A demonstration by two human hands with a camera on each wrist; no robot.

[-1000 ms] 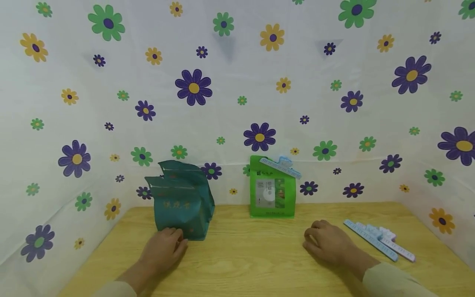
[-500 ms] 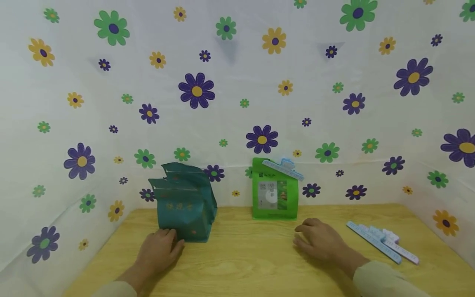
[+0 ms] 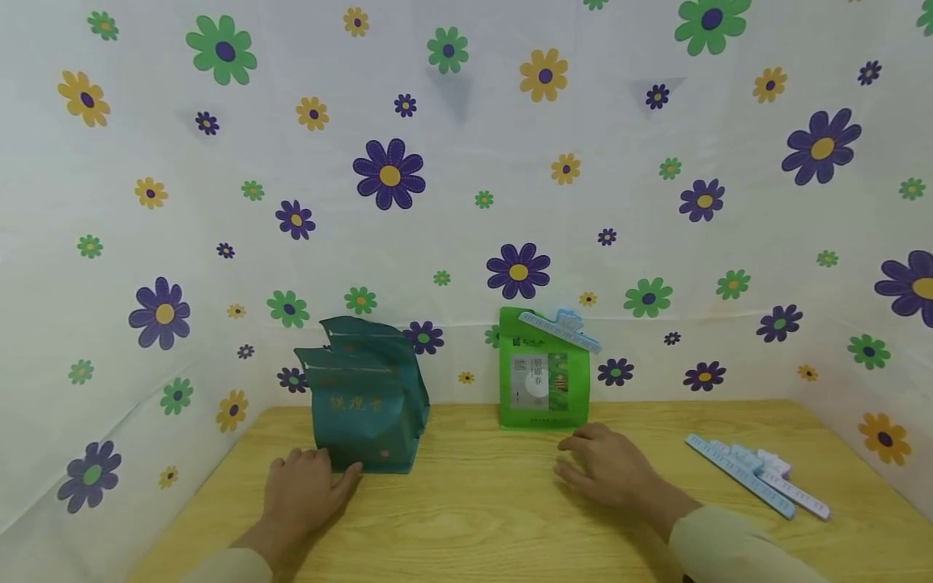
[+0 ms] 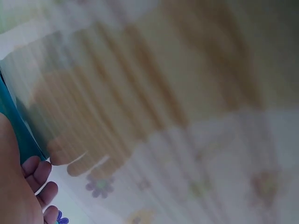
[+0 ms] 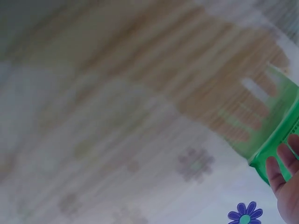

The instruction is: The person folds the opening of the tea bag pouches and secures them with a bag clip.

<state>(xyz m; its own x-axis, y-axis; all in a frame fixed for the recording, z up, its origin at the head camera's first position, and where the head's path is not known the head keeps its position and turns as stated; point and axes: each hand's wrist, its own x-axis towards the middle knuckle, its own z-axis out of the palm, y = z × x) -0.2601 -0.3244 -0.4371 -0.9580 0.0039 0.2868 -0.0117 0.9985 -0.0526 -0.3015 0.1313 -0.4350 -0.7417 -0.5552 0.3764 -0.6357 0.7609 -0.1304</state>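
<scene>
In my head view, left hand (image 3: 300, 487) back up, fingers (image 3: 295, 459) forward, side by side, slightly bent; left thumb (image 3: 348, 483) spread out to right. Left forearm (image 3: 268, 538) slants up from bottom edge, left sleeve (image 3: 233, 567) pale. I see right hand (image 3: 611, 470) well apart from left, back up, fingertips (image 3: 574, 444) forward and leftward, loosely bent, right thumb (image 3: 573, 476) apart. Right forearm (image 3: 666, 506) angled in from lower right, right sleeve (image 3: 729, 549) pale too. My right wrist view: fingers lightly parted, nearly straight.
</scene>
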